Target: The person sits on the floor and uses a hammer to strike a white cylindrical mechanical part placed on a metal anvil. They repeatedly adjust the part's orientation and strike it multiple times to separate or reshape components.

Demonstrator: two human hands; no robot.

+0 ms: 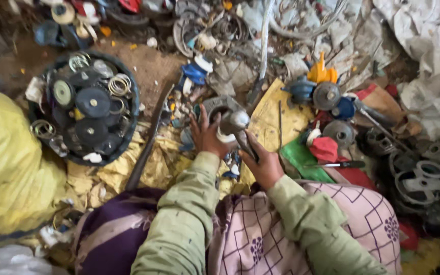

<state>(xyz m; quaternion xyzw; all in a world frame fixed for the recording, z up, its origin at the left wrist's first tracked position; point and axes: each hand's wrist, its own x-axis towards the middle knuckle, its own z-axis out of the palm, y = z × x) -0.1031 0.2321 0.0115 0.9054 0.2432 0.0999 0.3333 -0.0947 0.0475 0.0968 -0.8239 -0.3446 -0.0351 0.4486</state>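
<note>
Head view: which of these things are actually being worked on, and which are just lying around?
In hand:
left hand steadying a grey metal part
right hand gripping a hammer

Lying about:
round basket of black discs and springs
yellow sack
screwdriver
red cap

Soft even daylight, faint shadows, slight motion blur throughout, corners dim and perhaps stretched
</note>
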